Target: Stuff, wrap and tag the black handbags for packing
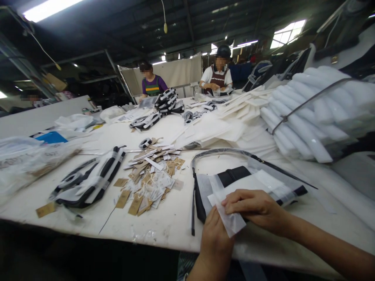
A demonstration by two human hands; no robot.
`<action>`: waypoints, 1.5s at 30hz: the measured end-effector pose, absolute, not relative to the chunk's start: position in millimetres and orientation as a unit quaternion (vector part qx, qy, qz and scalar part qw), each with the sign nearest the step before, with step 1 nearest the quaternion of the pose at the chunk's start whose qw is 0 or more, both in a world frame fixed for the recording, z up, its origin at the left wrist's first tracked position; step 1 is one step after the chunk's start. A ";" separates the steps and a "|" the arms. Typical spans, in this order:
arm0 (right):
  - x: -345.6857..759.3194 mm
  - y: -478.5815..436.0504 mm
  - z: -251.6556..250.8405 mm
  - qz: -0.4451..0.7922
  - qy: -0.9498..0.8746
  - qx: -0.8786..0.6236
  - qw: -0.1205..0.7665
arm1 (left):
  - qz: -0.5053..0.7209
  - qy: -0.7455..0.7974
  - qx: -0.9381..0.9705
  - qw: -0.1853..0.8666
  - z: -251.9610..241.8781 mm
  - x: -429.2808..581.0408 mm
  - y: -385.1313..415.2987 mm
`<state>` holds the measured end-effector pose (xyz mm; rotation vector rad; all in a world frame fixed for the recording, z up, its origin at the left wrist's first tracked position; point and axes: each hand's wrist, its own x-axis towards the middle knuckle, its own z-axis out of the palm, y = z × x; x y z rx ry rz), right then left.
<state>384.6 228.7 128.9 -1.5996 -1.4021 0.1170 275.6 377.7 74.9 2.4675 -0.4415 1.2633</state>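
Black handbag (233, 176), contents hidden, translucent strip (233, 223) in both hands (216, 234) (259, 210)

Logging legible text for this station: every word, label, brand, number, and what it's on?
None legible.
Plastic bag, left: dark marks, too blurred.
Brown tags, loose pile and one off left: print too small.
White strip in both hands: no lettering visible.
Black bag beneath: none visible.

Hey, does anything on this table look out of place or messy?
A little: the heap of brown and white paper tags sprawls in a loose jumble, and one brown rectangular tag lies apart from it, beside the leftmost white-wrapped black bag. I see no obvious damage.
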 end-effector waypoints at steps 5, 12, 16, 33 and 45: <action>377.6 217.3 124.0 0.041 -0.583 -0.649 0.488 | 0.436 -0.165 0.871 0.156 70.5 274.0 381.8; 370.9 206.1 117.9 -0.003 -0.577 -0.658 0.484 | 0.413 -0.150 0.884 0.160 58.6 266.4 385.5; 368.5 205.0 111.2 -0.056 -0.608 -0.648 0.454 | 0.428 -0.114 0.878 0.182 58.7 263.2 384.3; 425.4 241.8 143.5 -0.041 -0.500 -0.836 0.222 | 0.393 -0.177 0.897 0.097 61.4 264.7 390.3; 459.0 301.1 128.0 0.123 -0.545 -0.821 0.120 | 0.415 -0.176 0.889 0.084 60.0 268.9 391.3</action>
